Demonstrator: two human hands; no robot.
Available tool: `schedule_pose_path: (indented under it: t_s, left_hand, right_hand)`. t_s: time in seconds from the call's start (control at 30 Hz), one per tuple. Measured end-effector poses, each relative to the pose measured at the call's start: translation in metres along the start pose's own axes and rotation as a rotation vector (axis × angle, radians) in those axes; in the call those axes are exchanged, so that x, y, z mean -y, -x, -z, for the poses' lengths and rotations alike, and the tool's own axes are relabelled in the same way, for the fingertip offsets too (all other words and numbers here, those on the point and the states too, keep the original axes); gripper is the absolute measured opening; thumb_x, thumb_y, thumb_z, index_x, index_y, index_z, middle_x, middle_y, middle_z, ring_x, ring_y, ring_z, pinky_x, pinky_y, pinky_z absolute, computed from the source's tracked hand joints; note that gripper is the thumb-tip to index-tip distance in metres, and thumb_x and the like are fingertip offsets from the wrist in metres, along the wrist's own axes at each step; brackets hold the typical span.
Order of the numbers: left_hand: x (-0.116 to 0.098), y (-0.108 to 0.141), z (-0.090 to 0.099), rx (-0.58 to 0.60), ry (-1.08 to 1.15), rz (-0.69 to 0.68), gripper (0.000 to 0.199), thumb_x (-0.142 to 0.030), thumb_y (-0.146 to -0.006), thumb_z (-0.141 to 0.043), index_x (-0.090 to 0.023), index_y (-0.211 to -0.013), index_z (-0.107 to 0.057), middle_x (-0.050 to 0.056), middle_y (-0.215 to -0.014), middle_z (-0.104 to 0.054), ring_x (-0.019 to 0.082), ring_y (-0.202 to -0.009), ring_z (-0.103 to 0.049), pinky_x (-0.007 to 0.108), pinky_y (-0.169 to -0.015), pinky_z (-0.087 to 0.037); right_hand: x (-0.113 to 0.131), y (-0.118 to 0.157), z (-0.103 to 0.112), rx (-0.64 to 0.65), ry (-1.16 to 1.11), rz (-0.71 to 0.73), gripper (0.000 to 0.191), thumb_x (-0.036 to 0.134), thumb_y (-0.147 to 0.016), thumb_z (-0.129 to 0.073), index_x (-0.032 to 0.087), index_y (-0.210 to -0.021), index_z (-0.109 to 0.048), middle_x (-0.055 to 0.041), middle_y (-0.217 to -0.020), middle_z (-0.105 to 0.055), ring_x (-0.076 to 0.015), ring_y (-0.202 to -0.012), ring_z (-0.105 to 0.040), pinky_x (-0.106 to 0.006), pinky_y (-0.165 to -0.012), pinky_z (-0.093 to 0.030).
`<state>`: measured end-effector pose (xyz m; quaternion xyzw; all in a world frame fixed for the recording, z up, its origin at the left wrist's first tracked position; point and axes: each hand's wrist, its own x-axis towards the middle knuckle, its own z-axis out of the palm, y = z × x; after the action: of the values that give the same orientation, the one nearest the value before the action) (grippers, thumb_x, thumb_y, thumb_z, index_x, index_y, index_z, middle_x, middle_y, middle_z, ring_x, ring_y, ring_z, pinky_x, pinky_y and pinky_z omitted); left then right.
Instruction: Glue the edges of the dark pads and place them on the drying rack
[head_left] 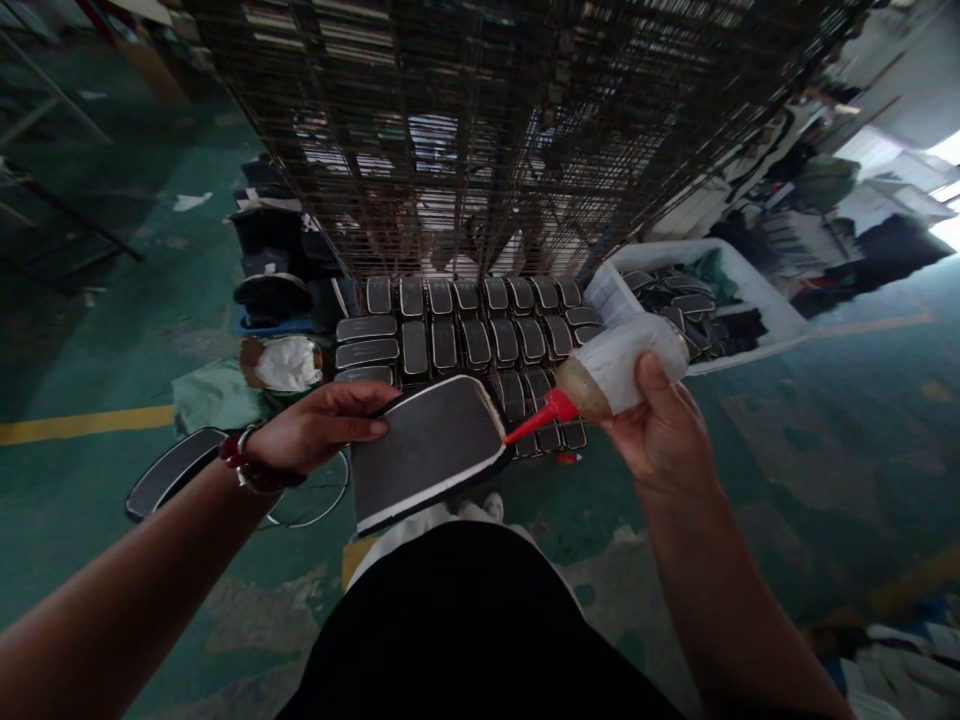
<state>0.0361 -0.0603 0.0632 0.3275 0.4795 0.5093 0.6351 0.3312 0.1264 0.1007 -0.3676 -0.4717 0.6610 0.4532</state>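
- Currently, one wire rack (465, 150), the landmark for all places below; tall, dark, see-through in parts.
- One flat dark panel (427, 450), pale-edged, rounded at the corners of its right end; held up on the near side of the rack, tilted.
- One left hand (326, 430), mostly closed; thumb flat on the panel's upper face at its left end, the other fingers bent at the edge, partly hidden.
- One right hand (664, 425), curled around a bottle, thumb on top; near side of the rack, toward its right.
- One squeeze bottle (619, 370), wrapped in white, amber-brown where bare; lying aslant in the right hand, its neck toward the panel.
- One red conical nozzle (544, 412), fitted to the bottle; tip at the panel's right-hand edge, on the pale border.
- Dark pale-edged pieces (476, 342), many, in rows; at the near foot of the rack.
- One white plastic bin (780, 310), holding jumbled dark pieces; right of the rack's foot.
- One open carton (251, 365) with white plastic film (289, 362), beside green cloth (214, 395); left of the rack's foot, nearer the person.
- One stack of black items (274, 250); just left of the rack.
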Motion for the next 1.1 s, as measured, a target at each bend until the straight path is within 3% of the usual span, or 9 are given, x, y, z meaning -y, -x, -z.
schedule_pose_path:
  t_s: [0.13,0.27,0.43,0.7,0.97,1.1]
  left_hand:
    - [0.007,-0.001,0.001,-0.087,0.059,-0.005,0.024,-0.018,-0.076,-0.083,-0.018,-0.1,-0.082,0.004,-0.09,-0.081,0.018,-0.08,-0.074,0.024,-0.075,-0.058]
    - [0.017,-0.004,0.0,-0.155,0.157,-0.006,0.024,-0.019,-0.072,-0.088,-0.02,-0.096,-0.082,0.004,-0.085,-0.081,0.015,-0.068,-0.073,0.021,-0.065,-0.059]
    - [0.022,-0.007,-0.006,-0.136,0.203,0.003,0.023,-0.017,-0.073,-0.088,-0.019,-0.094,-0.081,0.005,-0.083,-0.081,0.017,-0.07,-0.076,0.024,-0.068,-0.062]
    - [0.015,-0.007,-0.005,-0.078,0.183,0.009,0.022,-0.017,-0.073,-0.088,-0.018,-0.095,-0.082,0.007,-0.087,-0.081,0.017,-0.072,-0.076,0.023,-0.069,-0.062]
    - [0.019,-0.009,0.003,-0.158,0.186,0.005,0.022,-0.016,-0.073,-0.087,-0.018,-0.095,-0.081,0.006,-0.085,-0.081,0.016,-0.07,-0.074,0.021,-0.066,-0.061]
    - [0.021,-0.014,0.0,-0.158,0.201,0.024,0.024,-0.02,-0.073,-0.089,-0.018,-0.095,-0.081,0.006,-0.086,-0.081,0.017,-0.071,-0.074,0.024,-0.068,-0.061]
  right_hand:
    - [-0.005,0.001,0.0,-0.058,-0.084,-0.014,0.041,0.053,-0.077,-0.084,0.023,-0.101,-0.071,-0.0008,-0.085,-0.073,-0.0174,-0.07,-0.068,-0.023,-0.043,-0.048]
    - [-0.008,-0.004,-0.005,-0.132,-0.185,-0.028,0.036,0.049,-0.077,-0.085,0.025,-0.1,-0.071,0.0011,-0.085,-0.074,-0.0163,-0.072,-0.069,-0.023,-0.046,-0.05]
    - [-0.007,-0.014,-0.015,-0.126,-0.186,0.062,0.029,0.045,-0.082,-0.081,0.026,-0.102,-0.07,0.0014,-0.09,-0.074,-0.0153,-0.078,-0.069,-0.023,-0.051,-0.052]
    - [-0.004,-0.026,-0.02,-0.021,-0.049,0.116,0.032,0.05,-0.078,-0.083,0.025,-0.093,-0.069,0.0018,-0.079,-0.067,-0.0147,-0.066,-0.064,-0.023,-0.044,-0.047]
    - [-0.007,-0.019,-0.011,-0.046,-0.083,-0.009,0.032,0.048,-0.079,-0.082,0.025,-0.098,-0.071,0.0012,-0.081,-0.071,-0.0147,-0.065,-0.064,-0.022,-0.043,-0.046]
    - [-0.01,-0.02,-0.015,-0.133,-0.155,0.032,0.032,0.045,-0.08,-0.082,0.025,-0.101,-0.07,0.0005,-0.089,-0.074,-0.0165,-0.076,-0.069,-0.023,-0.049,-0.052]
